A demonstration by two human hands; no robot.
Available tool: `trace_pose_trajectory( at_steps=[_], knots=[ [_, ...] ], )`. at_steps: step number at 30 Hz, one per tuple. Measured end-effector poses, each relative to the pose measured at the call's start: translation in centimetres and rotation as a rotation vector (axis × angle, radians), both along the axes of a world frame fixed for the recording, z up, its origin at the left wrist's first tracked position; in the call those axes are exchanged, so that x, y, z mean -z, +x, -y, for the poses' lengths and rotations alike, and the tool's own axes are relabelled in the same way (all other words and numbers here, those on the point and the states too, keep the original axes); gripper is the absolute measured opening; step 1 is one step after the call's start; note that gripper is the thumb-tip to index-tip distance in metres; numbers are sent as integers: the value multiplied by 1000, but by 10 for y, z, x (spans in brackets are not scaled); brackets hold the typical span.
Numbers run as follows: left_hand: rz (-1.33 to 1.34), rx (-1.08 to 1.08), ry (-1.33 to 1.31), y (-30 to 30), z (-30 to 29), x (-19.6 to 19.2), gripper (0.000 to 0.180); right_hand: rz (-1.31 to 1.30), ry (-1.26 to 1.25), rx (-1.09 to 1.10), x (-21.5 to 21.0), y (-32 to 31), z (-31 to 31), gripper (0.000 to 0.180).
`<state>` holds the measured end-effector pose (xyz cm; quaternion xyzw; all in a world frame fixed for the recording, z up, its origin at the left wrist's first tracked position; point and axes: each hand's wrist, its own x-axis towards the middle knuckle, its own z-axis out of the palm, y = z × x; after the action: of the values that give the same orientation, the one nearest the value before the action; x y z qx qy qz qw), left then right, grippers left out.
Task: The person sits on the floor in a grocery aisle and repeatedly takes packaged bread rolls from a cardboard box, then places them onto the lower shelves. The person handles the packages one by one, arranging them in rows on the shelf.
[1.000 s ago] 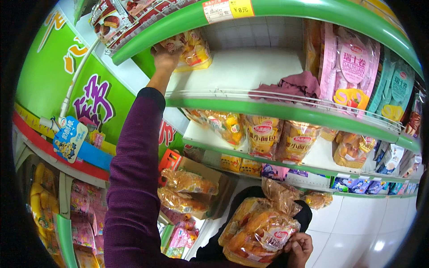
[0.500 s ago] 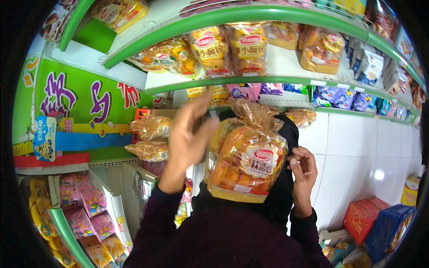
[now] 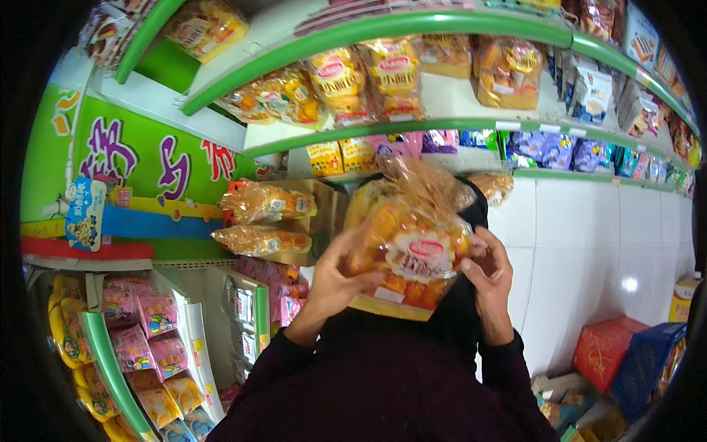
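Note:
A clear bag of small golden bread rolls (image 3: 412,258), with a yellow base and gathered top, is in front of me above my dark-clothed lap. My left hand (image 3: 328,283) holds its left side, thumb across the front and fingers hidden behind. My right hand (image 3: 493,283) pinches its right edge between thumb and curled fingers. The bag tilts slightly and looks a little blurred. Just left of it, two more bread bags (image 3: 272,202) lie in an open carton.
Ahead, a green-edged shelf (image 3: 442,131) carries bagged bread (image 3: 335,85) and snack packets (image 3: 545,149). Pink packets (image 3: 158,313) fill a rack at the lower left. White floor tiles (image 3: 574,236) lie to the right, with a red box (image 3: 600,350) and a blue crate (image 3: 644,376).
My left hand has come down and right from the air onto the bag's left side. My right hand has closed on the right edge. The bag has risen slightly and turned.

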<state>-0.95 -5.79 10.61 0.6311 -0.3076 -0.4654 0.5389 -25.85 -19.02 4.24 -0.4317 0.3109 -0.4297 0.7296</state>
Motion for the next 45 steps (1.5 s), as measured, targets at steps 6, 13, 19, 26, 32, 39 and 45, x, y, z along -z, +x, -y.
trace_pose_trajectory(
  at_steps=[6, 13, 19, 26, 32, 39, 45],
  knots=[
    [20, 38, -79, 13, -12, 22, 85, -40, 27, -204, -10, -5, -20, 86],
    [-169, 12, -214, 16, -19, 7, 80, 27, 80, -253, -26, 1, -29, 85],
    [341, 176, -163, 19, -7, -38, 89, 76, -67, -131, -60, 21, -9, 89],
    [152, 63, -220, 29, 8, -66, 89, 78, -221, -103, -112, 62, 9, 93],
    [-302, -208, -324, 75, 16, -88, 52, 183, -326, -223, -119, 81, 18, 83],
    [-217, -395, -316, 168, 38, -142, 48, -68, -207, -225, -64, 71, 33, 50],
    [-170, -505, -400, 266, 80, -164, 37, -252, -145, -202, -16, 63, 37, 39]
  ],
)
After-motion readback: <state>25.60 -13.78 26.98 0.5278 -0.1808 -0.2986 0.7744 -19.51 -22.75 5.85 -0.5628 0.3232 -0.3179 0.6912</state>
